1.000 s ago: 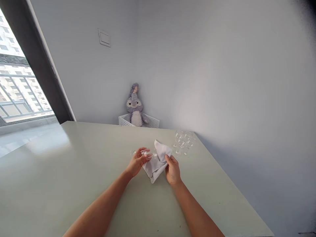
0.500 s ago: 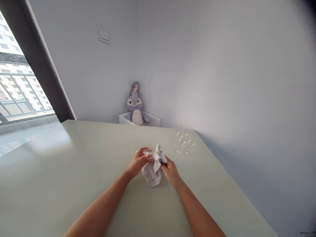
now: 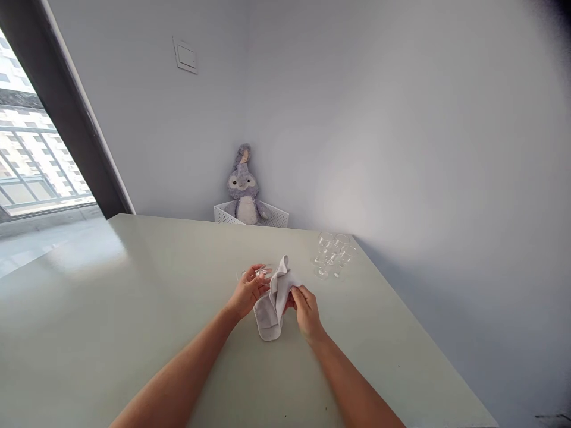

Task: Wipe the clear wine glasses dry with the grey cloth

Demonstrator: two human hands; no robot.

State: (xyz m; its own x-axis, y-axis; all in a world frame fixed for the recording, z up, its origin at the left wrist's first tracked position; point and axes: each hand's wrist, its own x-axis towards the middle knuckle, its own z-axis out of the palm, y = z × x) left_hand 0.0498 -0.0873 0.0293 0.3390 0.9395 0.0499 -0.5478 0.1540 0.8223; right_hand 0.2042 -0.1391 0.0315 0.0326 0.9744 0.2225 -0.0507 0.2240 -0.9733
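Observation:
A clear stemmed glass (image 3: 266,271) lies sideways in my left hand (image 3: 248,292), whose fingers are closed round it, with the foot pointing left. My right hand (image 3: 305,306) pinches a light grey cloth (image 3: 282,291) just right of the glass. The cloth's upper part stands against the rim side of the glass, and its lower part hangs down between my two hands. Part of the glass bowl is hidden behind the cloth and my fingers.
Several clear stemmed glasses (image 3: 331,254) stand upright near the back right corner of the pale table (image 3: 156,309). Behind the far edge, a purple plush toy (image 3: 244,193) sits in a white perforated basket (image 3: 279,218). Walls rise behind and to the right.
The cloth has opened out from a bunched, knot-like shape into a longer fold. My right hand has turned and now pinches it from above. My left hand has hardly moved.

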